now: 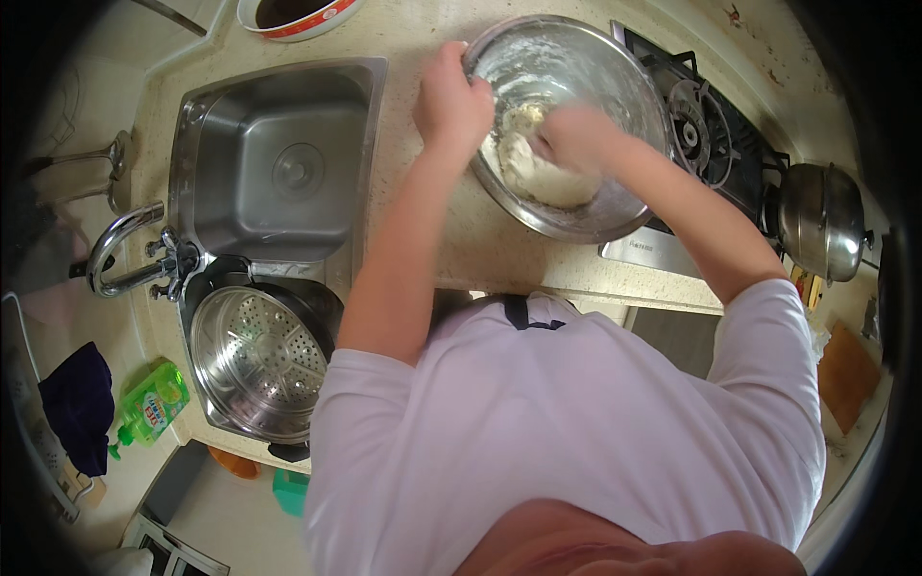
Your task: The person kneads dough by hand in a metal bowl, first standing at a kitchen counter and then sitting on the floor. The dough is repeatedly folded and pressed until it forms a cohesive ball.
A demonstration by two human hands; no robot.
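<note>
A wide stainless steel mixing bowl (627,86) stands on the counter before me, its inner wall smeared with flour. Inside it lies a lump of pale dough (547,176), with a rougher, crumbly part at its upper end. My left hand (457,101) grips the bowl's rim on the left side. Down in the bowl, my right hand (583,137) is against the dough with its fingers curled. Motion blurs this hand, and I cannot tell whether it grips the dough or only presses on it.
Left of the bowl is a steel sink (288,173) with a tap (137,277). A steamer pot (259,360) and a green soap bottle (151,403) are nearer me. A gas hob (691,133) and a lidded pan (821,219) stand right; a red-banded bowl (299,29) sits behind.
</note>
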